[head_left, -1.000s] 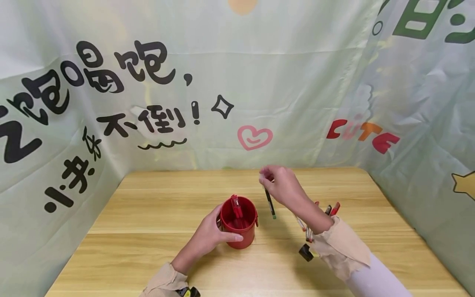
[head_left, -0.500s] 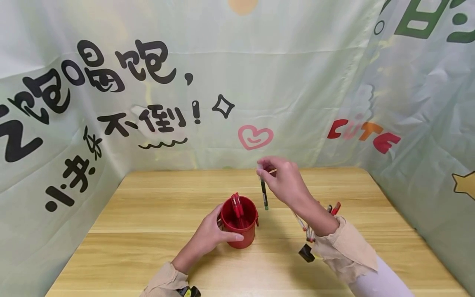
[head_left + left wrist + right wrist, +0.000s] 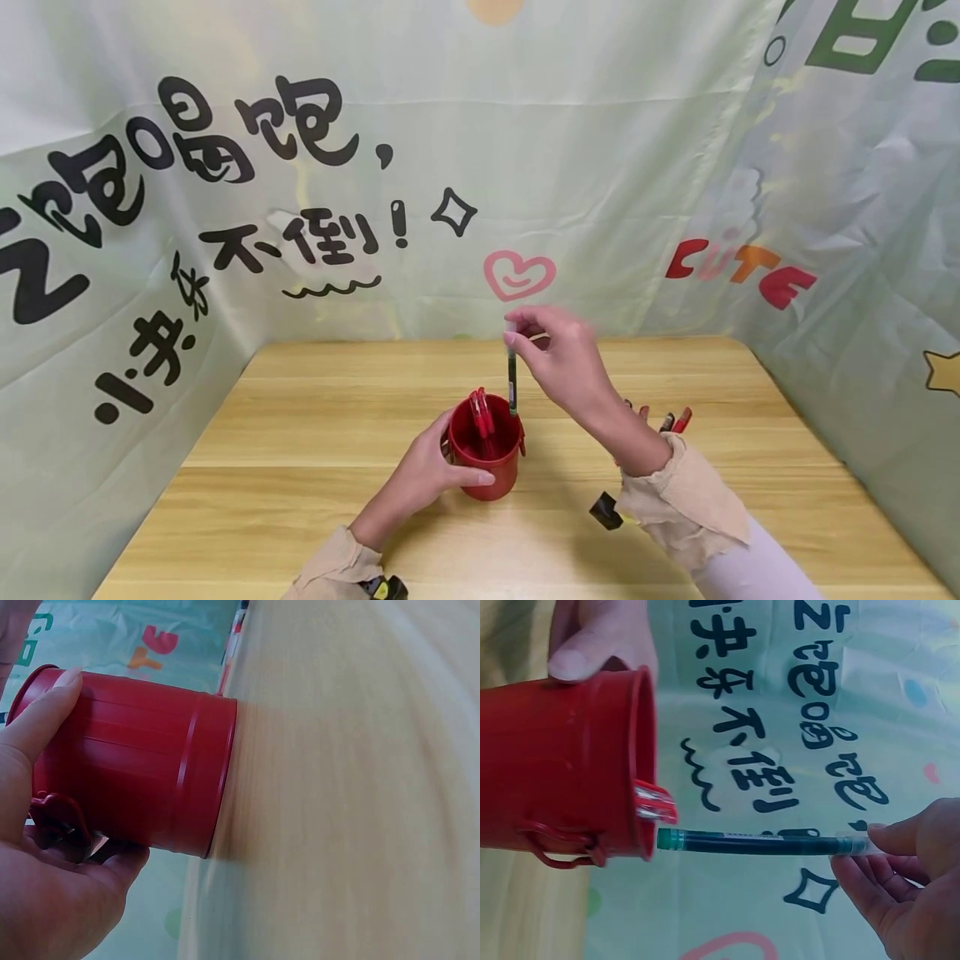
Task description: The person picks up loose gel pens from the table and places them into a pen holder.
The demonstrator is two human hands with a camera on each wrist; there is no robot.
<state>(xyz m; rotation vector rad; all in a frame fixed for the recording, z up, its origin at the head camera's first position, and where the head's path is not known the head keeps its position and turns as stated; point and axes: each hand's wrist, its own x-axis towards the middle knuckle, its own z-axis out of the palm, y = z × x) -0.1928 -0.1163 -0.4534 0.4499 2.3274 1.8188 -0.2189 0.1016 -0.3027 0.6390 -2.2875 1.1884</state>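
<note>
A red bucket (image 3: 487, 479) stands upright on the table, with red pens (image 3: 481, 412) leaning inside it. My left hand (image 3: 431, 467) grips the bucket's side, its thumb across the front near the rim; the left wrist view shows the bucket (image 3: 142, 761) between thumb and fingers. Between thumb and fingertips of my right hand (image 3: 566, 358) hangs a dark pen (image 3: 512, 383), pinched by its clear upper end. Its green lower tip is right at the bucket's rim. In the right wrist view the pen (image 3: 757, 844) points at the bucket's mouth, close to the red pens.
Several more pens (image 3: 678, 419), red and black, lie on the wooden table (image 3: 315, 417) to the right, partly hidden by my right forearm. Printed cloth walls (image 3: 600, 183) rise behind the table and at both sides.
My right hand has moved left and slightly up, bringing the dark pen from beside the bucket to its rim. The left hand and the bucket have stayed in place.
</note>
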